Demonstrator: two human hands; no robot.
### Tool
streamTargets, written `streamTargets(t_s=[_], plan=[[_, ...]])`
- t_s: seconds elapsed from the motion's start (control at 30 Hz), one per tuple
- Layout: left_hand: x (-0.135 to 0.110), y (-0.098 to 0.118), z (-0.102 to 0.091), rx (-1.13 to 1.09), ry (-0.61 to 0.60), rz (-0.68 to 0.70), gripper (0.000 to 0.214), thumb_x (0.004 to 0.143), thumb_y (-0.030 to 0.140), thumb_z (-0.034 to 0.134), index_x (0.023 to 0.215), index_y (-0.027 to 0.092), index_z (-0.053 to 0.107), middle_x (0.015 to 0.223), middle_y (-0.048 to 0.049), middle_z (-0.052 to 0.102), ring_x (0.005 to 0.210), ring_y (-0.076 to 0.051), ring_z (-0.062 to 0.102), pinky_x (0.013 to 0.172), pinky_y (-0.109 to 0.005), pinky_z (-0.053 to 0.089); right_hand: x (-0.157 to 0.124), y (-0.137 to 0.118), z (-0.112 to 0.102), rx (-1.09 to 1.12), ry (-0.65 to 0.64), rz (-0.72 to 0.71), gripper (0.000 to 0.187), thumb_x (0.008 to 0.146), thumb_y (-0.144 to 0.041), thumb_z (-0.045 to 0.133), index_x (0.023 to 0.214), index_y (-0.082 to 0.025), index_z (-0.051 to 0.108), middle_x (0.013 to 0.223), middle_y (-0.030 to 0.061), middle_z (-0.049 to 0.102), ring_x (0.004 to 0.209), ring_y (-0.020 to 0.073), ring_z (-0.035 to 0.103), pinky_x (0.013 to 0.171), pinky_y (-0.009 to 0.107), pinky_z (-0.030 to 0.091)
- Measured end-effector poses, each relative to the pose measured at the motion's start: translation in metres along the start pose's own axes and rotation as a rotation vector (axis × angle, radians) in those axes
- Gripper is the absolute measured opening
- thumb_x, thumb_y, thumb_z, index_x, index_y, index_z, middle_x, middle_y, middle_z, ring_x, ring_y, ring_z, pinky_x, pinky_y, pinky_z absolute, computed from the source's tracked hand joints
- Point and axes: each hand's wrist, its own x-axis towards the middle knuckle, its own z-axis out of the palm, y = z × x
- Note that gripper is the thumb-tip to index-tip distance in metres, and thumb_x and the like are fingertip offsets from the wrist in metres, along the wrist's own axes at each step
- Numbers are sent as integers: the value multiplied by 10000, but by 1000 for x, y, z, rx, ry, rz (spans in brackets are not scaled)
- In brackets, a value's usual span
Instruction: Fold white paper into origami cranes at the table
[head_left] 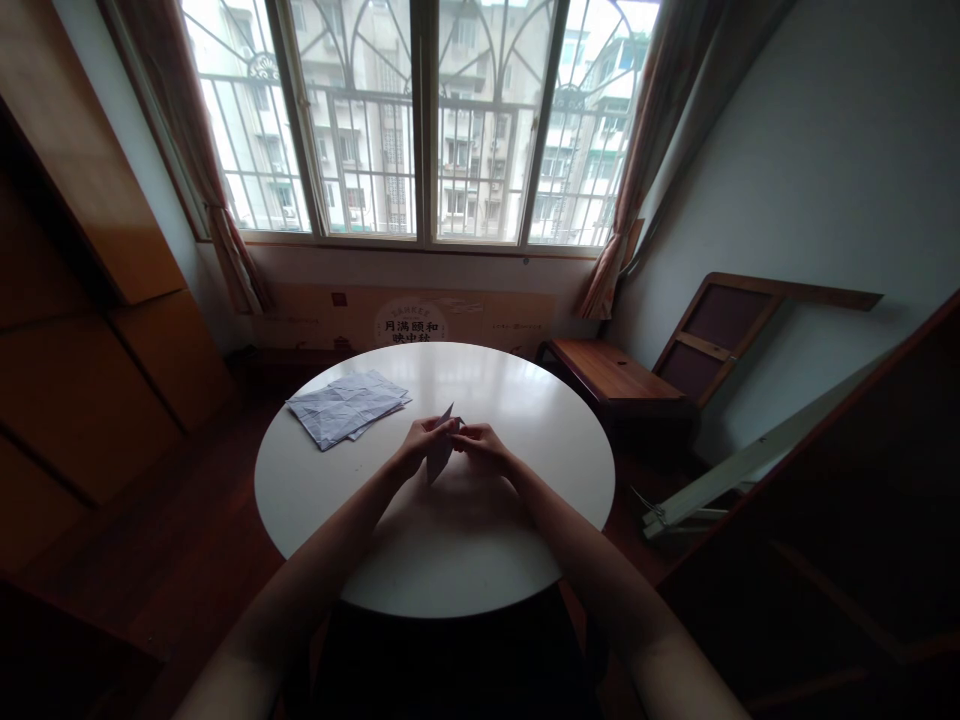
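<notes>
Above the middle of a round white table (465, 580), both of my hands hold one small folded piece of paper (439, 464), greyish and pointed at its top and bottom. My left hand (418, 444) pinches its left side between thumb and fingers. On the other side, my right hand (484, 446) has its fingers closed on the right edge near the top. The fingertips of the two hands almost meet and cover part of the folds. To the left on the tabletop lies a small stack of creased paper sheets (349, 405).
Beyond the table a long printed box (480, 315) stands under the barred window (427, 120). A low wooden bench (615, 370) and a leaning wooden frame (720, 330) are at the right. Wooden cabinets (150, 370) line the left side.
</notes>
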Motion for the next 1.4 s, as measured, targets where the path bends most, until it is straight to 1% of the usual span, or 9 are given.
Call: streamTargets(t_s=[0.13, 0.27, 0.4, 0.53, 0.73, 0.9, 1.03, 1.2, 1.4], plan=[[1, 1, -2, -45, 64, -88, 520, 641, 499, 784, 951, 90, 703, 786, -105, 713, 683, -188, 662, 630, -271, 492, 1, 1, -6, 94, 126, -6, 378, 702, -524, 697, 682, -152, 637, 618, -1, 563, 578, 108, 493, 576, 254, 393], [-1, 2, -4, -58, 27, -107, 533, 596, 457, 824, 941, 68, 707, 858, -142, 712, 747, -212, 663, 685, -306, 506, 2, -1, -11, 113, 226, 51, 376, 691, -527, 688, 666, -161, 609, 604, -6, 555, 559, 104, 485, 575, 257, 395], [0, 0, -5, -77, 34, -90, 563, 575, 414, 843, 990, 70, 678, 870, -138, 705, 769, -218, 665, 729, -333, 515, 3, -2, -10, 116, 235, 69, 378, 682, -529, 688, 656, -161, 605, 603, -6, 556, 561, 105, 488, 575, 255, 392], [2, -1, -3, -93, 66, -23, 706, 576, 322, 848, 1207, 184, 563, 828, -48, 682, 718, -174, 657, 711, -325, 530, 2, -3, -9, 151, 251, 89, 363, 672, -513, 703, 654, -164, 601, 610, -6, 558, 562, 102, 483, 571, 252, 378], [2, 0, 0, -67, -22, 31, 383, 655, 325, 775, 956, 103, 692, 930, -110, 685, 787, -204, 659, 734, -346, 547, 4, 0, -12, 216, 288, 120, 367, 668, -518, 697, 686, -160, 619, 615, -10, 552, 559, 100, 475, 584, 255, 376], [2, -2, -2, -66, -33, 42, 391, 664, 303, 754, 995, 99, 709, 914, -114, 701, 802, -219, 665, 773, -376, 547, 4, 2, -12, 214, 281, 130, 378, 675, -530, 688, 721, -159, 633, 644, 1, 577, 573, 106, 494, 596, 259, 388], [1, -4, -5, -48, -114, 97, 465, 659, 286, 780, 1084, 122, 687, 1110, -135, 660, 880, -234, 662, 803, -379, 546, 4, -1, -11, 230, 302, 156, 376, 665, -535, 688, 719, -167, 626, 651, 8, 596, 577, 117, 519, 608, 270, 412], [5, -7, -6, 49, -136, 125, 624, 624, 250, 824, 1207, 159, 622, 1128, -128, 646, 836, -205, 663, 757, -345, 545, 4, -3, -10, 259, 311, 158, 362, 657, -519, 700, 714, -169, 627, 648, 6, 600, 583, 119, 530, 610, 269, 412], [8, -15, -9, 356, 5, 326, 439, 669, 341, 795, 1071, 190, 702, 1146, -117, 570, 867, -199, 642, 721, -332, 547, 3, -2, -10, 231, 321, 107, 364, 662, -517, 710, 668, -163, 626, 628, 5, 593, 576, 114, 522, 594, 262, 407]])
